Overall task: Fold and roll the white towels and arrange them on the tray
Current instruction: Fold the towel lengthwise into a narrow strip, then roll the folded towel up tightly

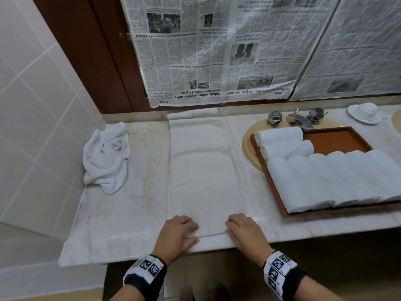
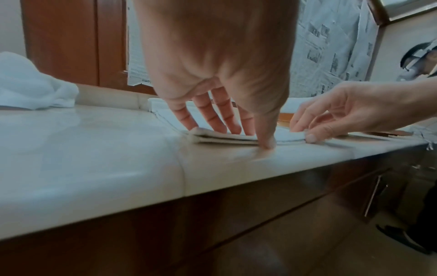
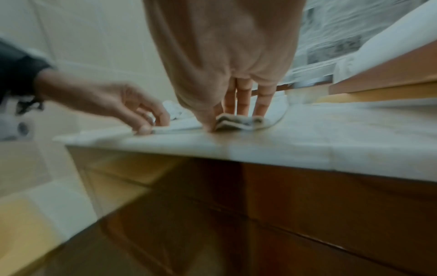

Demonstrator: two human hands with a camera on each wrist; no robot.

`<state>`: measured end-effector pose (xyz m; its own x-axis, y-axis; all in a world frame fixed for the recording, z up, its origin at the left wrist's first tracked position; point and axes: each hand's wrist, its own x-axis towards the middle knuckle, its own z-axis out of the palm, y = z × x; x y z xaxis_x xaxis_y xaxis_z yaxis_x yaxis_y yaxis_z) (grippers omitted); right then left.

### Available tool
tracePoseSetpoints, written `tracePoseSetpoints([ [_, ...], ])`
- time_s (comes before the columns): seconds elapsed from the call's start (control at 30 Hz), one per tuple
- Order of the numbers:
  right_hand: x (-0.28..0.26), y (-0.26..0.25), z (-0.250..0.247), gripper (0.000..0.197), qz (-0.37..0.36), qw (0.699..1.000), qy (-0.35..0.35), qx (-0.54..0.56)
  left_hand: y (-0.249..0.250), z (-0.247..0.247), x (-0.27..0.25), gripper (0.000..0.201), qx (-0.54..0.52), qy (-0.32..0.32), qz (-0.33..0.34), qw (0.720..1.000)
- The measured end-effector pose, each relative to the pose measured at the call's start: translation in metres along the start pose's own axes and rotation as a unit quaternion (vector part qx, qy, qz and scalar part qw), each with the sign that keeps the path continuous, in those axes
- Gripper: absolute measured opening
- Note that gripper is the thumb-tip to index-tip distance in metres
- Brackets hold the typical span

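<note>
tray (image 1: 338,140) right of the fingers already holds many rolled towels (image 1: 332,179). both hands, left hand (image 1: 179,232) and right hand (image 1: 244,231), pinch the folded towel's (image 1: 201,170) near edge, roll barely begun; crumpled towel (image 1: 106,157) left, untouched.

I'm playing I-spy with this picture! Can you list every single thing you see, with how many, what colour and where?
Folded towel: 1, white, flat strip mid-counter.
Crumpled towel: 1, white, counter's left.
Rolled towels: several, white, on tray.
Tray: 1, brown, over sink.
Sink: 1, beige.
Tap: 1, silver, behind sink.
Cup and saucer: 1, white, far right.
Newspaper: sheets, grey, wall.
Counter: 1, pale.
Left hand, right hand: pinch towel's near edge.
</note>
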<state>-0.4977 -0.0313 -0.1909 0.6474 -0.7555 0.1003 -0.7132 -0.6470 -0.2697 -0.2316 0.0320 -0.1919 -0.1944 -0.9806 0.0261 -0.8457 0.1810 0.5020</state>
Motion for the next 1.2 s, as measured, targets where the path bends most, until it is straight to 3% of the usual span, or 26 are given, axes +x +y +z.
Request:
tracePoseSetpoints([
  [0.1, 0.002, -0.001, 0.002, 0.02, -0.02, 0.999, 0.022, -0.026, 0.006, 0.003, 0.001, 0.017, 0.044, 0.024, 0.015, 0.999],
  [0.17, 0.005, -0.001, -0.001, 0.007, -0.005, 1.0, 0.01, -0.016, 0.013, 0.008, -0.001, 0.016, 0.074, 0.032, 0.012, 0.997],
  [0.23, 0.008, -0.001, -0.007, 0.024, 0.032, 0.998, -0.023, 0.043, 0.02, 0.008, -0.003, 0.013, 0.081, 0.03, -0.022, 0.996],
  [0.3, 0.014, -0.001, -0.014, 0.036, 0.058, 0.991, -0.067, 0.098, 0.022, 0.003, 0.0, 0.018, 0.051, 0.026, -0.066, 0.996],
  [0.4, 0.021, 0.006, -0.025, 0.021, 0.107, 0.97, -0.124, 0.181, 0.012, -0.006, 0.009, 0.015, -0.036, -0.009, -0.138, 0.99],
  [0.5, 0.024, 0.013, -0.028, 0.01, 0.133, 0.957, -0.12, 0.228, -0.001, -0.013, 0.013, 0.01, -0.121, -0.004, -0.167, 0.978],
  [0.6, 0.021, 0.009, -0.023, 0.012, 0.1, 0.978, -0.116, 0.142, -0.007, -0.012, 0.012, 0.007, -0.103, 0.011, -0.157, 0.982],
  [0.7, 0.012, 0.005, -0.008, 0.044, 0.02, 0.998, -0.059, 0.017, 0.001, -0.006, 0.006, 0.008, -0.001, 0.051, -0.119, 0.992],
  [0.8, 0.009, 0.001, -0.004, 0.038, -0.03, 0.997, -0.019, -0.064, 0.015, -0.001, -0.003, 0.027, 0.107, 0.047, -0.086, 0.989],
  [0.87, 0.008, -0.003, -0.009, 0.022, -0.029, 0.996, -0.024, -0.079, 0.024, -0.001, -0.004, 0.029, 0.12, 0.06, -0.078, 0.988],
  [0.97, 0.004, -0.01, -0.013, 0.025, -0.008, 0.994, -0.061, -0.09, 0.028, 0.005, -0.006, 0.017, 0.124, 0.071, -0.047, 0.989],
  [1.13, 0.01, -0.014, -0.007, 0.01, 0.011, 0.993, -0.051, -0.108, 0.027, 0.008, -0.009, 0.025, 0.13, 0.03, -0.045, 0.99],
  [1.2, 0.013, -0.013, -0.009, 0.024, 0.042, 0.996, -0.058, -0.05, 0.028, 0.006, -0.006, 0.023, 0.112, 0.03, -0.068, 0.991],
])
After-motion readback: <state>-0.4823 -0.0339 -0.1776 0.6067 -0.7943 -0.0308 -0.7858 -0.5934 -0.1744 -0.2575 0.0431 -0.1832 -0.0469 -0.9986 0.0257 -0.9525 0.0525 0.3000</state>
